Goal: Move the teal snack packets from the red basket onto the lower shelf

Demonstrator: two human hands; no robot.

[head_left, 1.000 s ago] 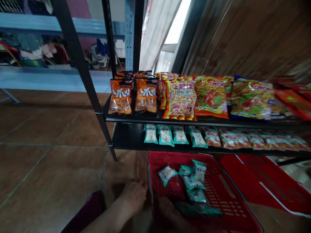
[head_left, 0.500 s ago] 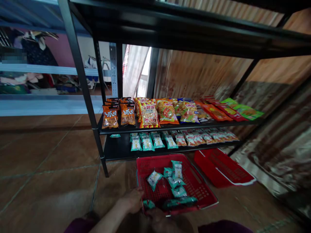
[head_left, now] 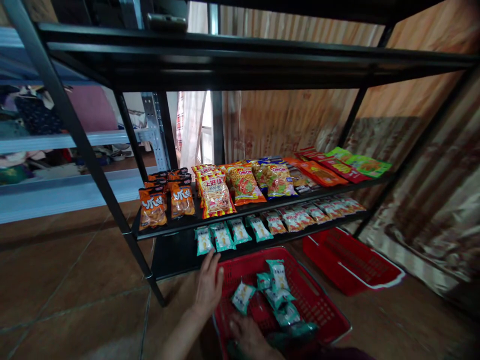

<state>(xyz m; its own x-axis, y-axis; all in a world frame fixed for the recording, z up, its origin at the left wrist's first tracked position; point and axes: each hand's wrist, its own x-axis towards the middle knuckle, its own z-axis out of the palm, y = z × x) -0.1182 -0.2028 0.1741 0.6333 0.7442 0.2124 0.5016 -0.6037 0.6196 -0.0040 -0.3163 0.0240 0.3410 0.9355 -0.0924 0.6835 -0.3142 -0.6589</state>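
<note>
My left hand (head_left: 208, 287) is raised beside the left edge of a red plastic basket (head_left: 324, 300), fingers apart and holding nothing. Its fingertips come close to the front of a row of green-and-white snack packets (head_left: 224, 237) on the bottom shelf; I cannot tell whether they touch. Inside the basket lie several loose packets (head_left: 279, 276) of the same green-and-white kind. My right hand (head_left: 250, 337) is low over the near left part of the basket, smeared by motion, so its grip does not show. Dark green packets near it are partly hidden.
A black metal rack (head_left: 157, 267) stands ahead. Its middle shelf carries orange snack bags (head_left: 182, 198), noodle-snack bags (head_left: 245, 185) and green bags (head_left: 369, 166). White-and-orange packets (head_left: 294, 219) line the bottom shelf. A second red basket (head_left: 348, 265) sits on the floor at right.
My left hand has risen from the basket's near left corner toward the bottom shelf, fingers spreading. My right hand has moved up over the basket's inside. The view has shifted closer to the rack.
</note>
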